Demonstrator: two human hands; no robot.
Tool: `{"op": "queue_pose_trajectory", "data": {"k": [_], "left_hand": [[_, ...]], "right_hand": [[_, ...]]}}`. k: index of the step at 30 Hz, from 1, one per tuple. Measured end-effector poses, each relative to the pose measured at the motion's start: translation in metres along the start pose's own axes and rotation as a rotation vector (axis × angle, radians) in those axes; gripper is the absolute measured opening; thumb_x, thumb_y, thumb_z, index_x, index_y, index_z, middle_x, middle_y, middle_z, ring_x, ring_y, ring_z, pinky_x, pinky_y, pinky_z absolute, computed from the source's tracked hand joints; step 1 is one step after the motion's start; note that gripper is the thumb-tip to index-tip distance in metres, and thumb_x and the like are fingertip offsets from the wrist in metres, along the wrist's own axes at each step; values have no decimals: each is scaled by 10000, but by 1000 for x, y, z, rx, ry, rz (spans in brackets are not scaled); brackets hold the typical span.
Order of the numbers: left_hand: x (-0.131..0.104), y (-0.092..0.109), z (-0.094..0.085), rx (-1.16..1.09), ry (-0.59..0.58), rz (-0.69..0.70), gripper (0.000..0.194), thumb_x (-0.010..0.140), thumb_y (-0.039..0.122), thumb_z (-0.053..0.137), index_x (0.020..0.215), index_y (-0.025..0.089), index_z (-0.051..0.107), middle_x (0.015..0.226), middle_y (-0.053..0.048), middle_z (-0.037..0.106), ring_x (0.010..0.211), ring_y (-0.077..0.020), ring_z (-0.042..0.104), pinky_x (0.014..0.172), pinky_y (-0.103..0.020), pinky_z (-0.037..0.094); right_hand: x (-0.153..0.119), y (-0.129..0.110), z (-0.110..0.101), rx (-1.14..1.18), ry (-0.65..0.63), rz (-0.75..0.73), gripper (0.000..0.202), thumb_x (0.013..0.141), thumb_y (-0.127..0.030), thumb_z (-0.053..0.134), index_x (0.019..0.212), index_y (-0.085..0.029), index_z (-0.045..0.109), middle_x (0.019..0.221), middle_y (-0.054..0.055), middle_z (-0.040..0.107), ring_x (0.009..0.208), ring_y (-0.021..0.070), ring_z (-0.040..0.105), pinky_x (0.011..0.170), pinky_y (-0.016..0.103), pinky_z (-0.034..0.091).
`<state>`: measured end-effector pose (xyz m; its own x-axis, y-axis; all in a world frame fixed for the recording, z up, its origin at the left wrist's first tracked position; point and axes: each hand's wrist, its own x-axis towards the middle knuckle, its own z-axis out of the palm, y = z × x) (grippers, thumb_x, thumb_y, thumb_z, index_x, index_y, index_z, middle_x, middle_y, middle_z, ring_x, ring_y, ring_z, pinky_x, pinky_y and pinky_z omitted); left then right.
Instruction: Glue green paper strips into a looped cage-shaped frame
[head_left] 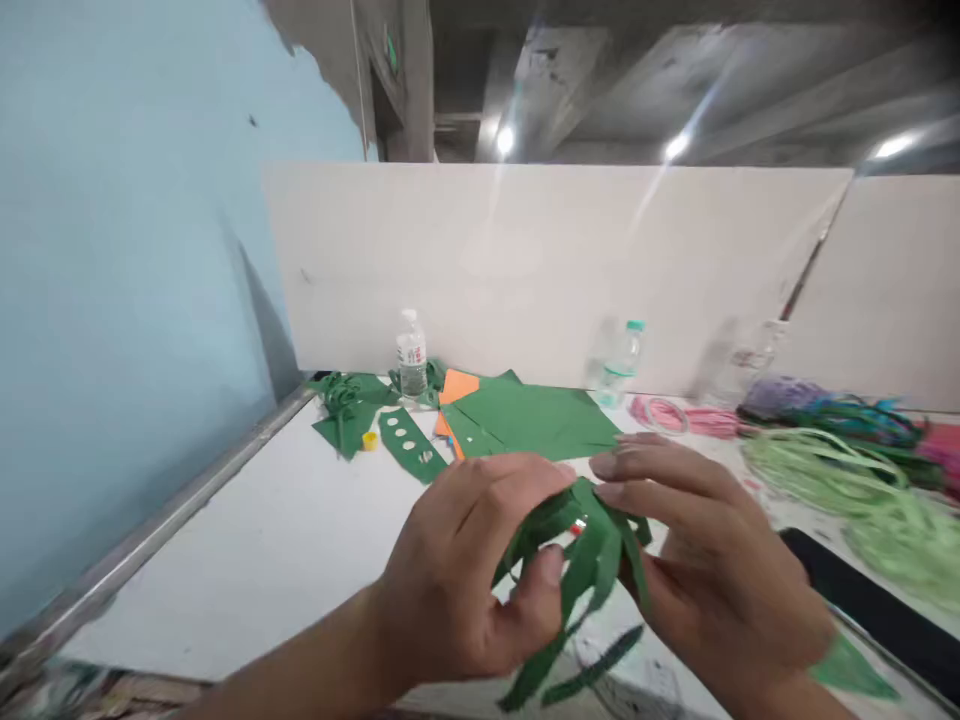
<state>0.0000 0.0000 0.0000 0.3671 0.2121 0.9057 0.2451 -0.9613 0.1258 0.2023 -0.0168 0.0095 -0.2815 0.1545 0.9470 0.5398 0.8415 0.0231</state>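
Observation:
A bunch of green strips [596, 550], cut from a paper-like or felt-like sheet, is held up above the white table's front part. My left hand [480, 560] curls round its left side, with the thumb below and the fingers on top. From the right, my right hand [712, 560] presses its fingertips on the top of the bunch, its thumb partly hidden behind the strips. Several strips hang down between the hands, and a small red spot shows among them. One dark green strip [592, 668] dangles lowest, over faint pencil-like marks on the table.
Green sheets [540, 415] and a green piece with round holes [411, 445] lie behind my hands. A yellow cap [370, 441] is nearby. Bottles [412, 355] stand along the white partition [555, 270]. On the right are light green cords [832, 465] and a black flat object [870, 600].

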Motion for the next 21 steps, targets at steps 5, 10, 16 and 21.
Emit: {"op": "queue_pose_trajectory", "data": {"k": [5, 10, 16, 21], "left_hand": [[-1, -5, 7, 13, -59, -93, 501, 915, 95, 611, 1403, 107, 499, 1294, -143, 675, 1253, -204, 624, 1117, -297, 485], [-3, -3, 8, 33, -58, -143, 533, 907, -26, 473, 1422, 110, 492, 1285, -122, 662, 1238, -158, 613, 1094, -262, 489], [-3, -4, 7, 96, -93, -142, 443, 971, 114, 594, 1404, 136, 503, 1274, -123, 683, 1208, -195, 641, 1060, -315, 531], [-3, -6, 8, 196, -81, -91, 371, 960, 50, 557, 1320, 140, 556, 1218, -117, 716, 1136, -221, 677, 988, -367, 569]], "right_hand": [[-3, 3, 3, -120, -25, -16, 427, 788, 133, 592, 1090, -160, 665, 1030, 92, 682, 967, 220, 676, 950, 410, 563], [-8, 7, 4, -148, 33, 17, 425, 792, 139, 595, 1079, -165, 671, 1018, 97, 695, 953, 228, 681, 914, 422, 575], [-14, 9, 9, -128, -8, 40, 409, 810, 134, 593, 1090, -157, 658, 1037, 108, 683, 969, 229, 670, 947, 435, 558], [-17, 9, 14, -128, -48, 36, 381, 835, 135, 575, 1083, -143, 656, 1041, 118, 672, 999, 227, 652, 944, 423, 542]]}}
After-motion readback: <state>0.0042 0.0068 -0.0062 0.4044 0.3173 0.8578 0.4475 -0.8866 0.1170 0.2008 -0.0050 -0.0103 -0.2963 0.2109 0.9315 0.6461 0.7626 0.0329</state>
